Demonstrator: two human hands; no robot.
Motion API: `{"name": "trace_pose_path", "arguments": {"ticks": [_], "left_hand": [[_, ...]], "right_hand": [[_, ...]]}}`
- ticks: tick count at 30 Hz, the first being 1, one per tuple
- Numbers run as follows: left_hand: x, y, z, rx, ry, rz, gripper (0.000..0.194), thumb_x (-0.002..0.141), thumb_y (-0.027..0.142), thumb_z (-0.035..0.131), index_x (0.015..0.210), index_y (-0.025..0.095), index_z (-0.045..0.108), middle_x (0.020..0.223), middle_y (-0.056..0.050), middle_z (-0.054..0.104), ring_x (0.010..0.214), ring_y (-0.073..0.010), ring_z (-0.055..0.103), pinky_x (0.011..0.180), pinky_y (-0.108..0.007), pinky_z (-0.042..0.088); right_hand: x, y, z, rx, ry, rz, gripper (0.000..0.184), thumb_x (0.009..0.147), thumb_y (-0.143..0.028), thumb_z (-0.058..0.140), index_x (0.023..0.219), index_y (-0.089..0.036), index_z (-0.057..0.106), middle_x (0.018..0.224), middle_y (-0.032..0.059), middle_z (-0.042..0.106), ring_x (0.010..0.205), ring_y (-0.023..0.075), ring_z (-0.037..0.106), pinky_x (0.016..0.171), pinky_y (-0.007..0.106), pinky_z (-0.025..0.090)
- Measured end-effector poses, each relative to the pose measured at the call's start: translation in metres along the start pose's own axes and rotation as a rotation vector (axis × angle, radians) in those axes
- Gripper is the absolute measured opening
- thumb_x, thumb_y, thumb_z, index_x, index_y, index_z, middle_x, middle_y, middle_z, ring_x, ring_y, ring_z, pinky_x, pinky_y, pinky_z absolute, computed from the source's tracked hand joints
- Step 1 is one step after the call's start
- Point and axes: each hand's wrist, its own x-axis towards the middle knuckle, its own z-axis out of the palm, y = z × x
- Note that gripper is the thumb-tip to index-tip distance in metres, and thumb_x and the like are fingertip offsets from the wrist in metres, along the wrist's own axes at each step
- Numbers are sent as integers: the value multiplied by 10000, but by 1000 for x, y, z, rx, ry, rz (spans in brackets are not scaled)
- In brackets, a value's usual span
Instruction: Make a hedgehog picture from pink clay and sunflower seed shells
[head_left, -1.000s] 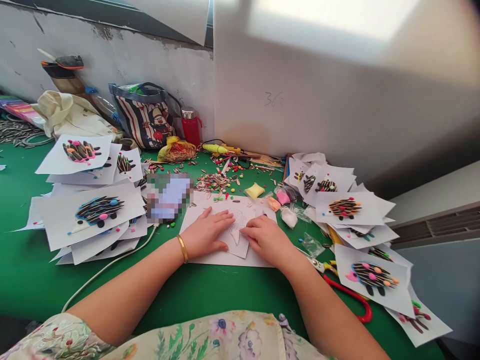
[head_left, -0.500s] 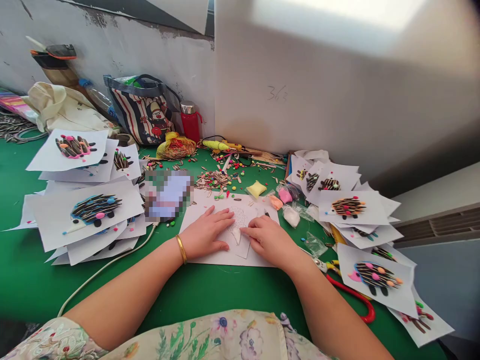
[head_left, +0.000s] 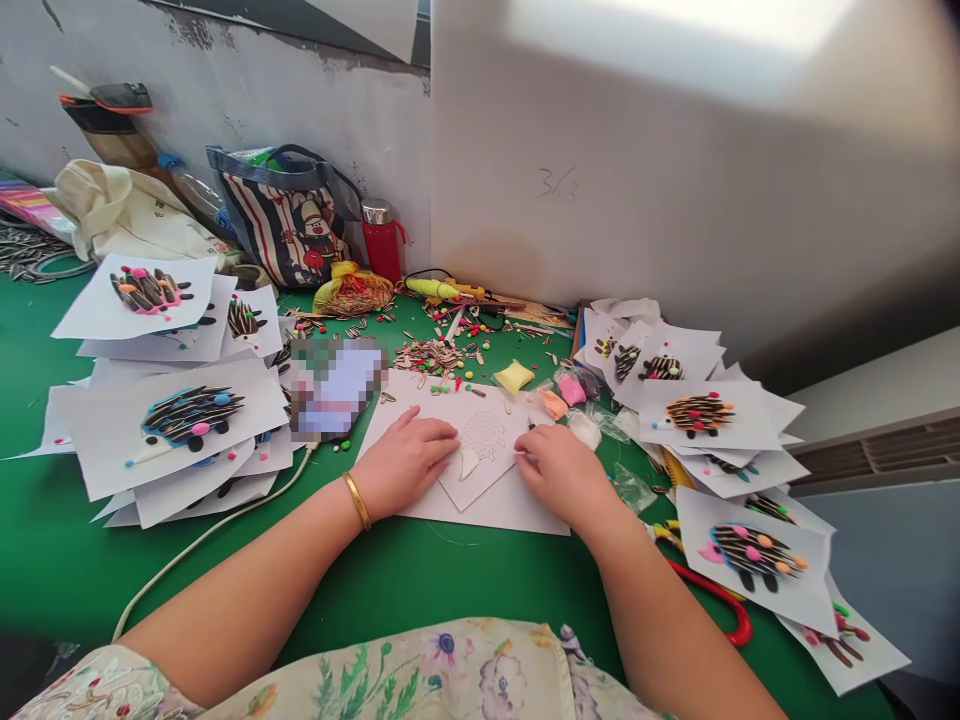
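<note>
A small white sheet of paper [head_left: 489, 471] with a dotted hedgehog outline lies turned at a slant on a larger white sheet [head_left: 536, 515]. White clay fills the pointed snout of the drawing. My left hand [head_left: 405, 462], with a gold bangle at the wrist, has its fingers together on the small sheet's left edge; its thumb is hardly visible. At the right edge, my right hand [head_left: 561, 472] pinches the sheet with curled fingers. A dark pen-like tip shows just behind the right hand.
Hedgehog pictures are piled at left [head_left: 180, 425] and right [head_left: 697, 415]. Behind the sheets lie sunflower seeds [head_left: 427, 356], coloured beads, and yellow [head_left: 514, 376], pink and white clay packs. A phone [head_left: 337, 390] with a cable is at left, red-handled scissors [head_left: 720, 598] at right.
The small sheet has turned clockwise, its lower corner swinging left. My left hand has drawn back from flat on the drawing to its edge; my right hand has moved slightly right, off the snout.
</note>
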Motion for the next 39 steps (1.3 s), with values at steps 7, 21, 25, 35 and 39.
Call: {"name": "trace_pose_path", "arguments": {"ticks": [7,21,25,35,39], "left_hand": [[1,5,4,-12,-2,-18,568,731,511,742,1209,222,638,1308,-125,595,1234,-289,536,1180,-592,101],[1,3,4,-38,-35,40,556,762,438,743,1253,217,602,1316,-134,596,1253,-280,531,1181,-579,122],[1,0,3,-49,-57,50,560,766,419,744,1271,235,584,1307,-122,605,1261,-273,526,1179,-589,83],[0,0,0,-7,-90,51,481,810,426,703,1244,248,597,1308,-110,588,1248,-264,526,1171,-605,64],[-1,0,0,25,-94,76,411,832,433,673,1211,279,624,1305,-104,573,1237,-271,526,1157,-627,73]], "right_hand": [[2,14,3,-108,-43,182,102,851,-232,590,948,-203,582,974,83,609,917,239,578,680,308,402],[4,25,-7,-57,-134,400,241,862,-236,507,1091,-219,577,923,82,651,710,212,598,543,290,315],[2,24,-7,-164,-35,356,237,839,-193,525,1060,-217,608,1024,112,627,860,249,603,601,305,360],[12,4,-3,-341,-156,358,178,886,-227,509,936,-145,659,999,123,634,899,242,620,655,308,405],[11,9,-2,-320,-96,370,180,874,-236,506,932,-155,656,999,107,639,846,219,617,623,290,386]]}}
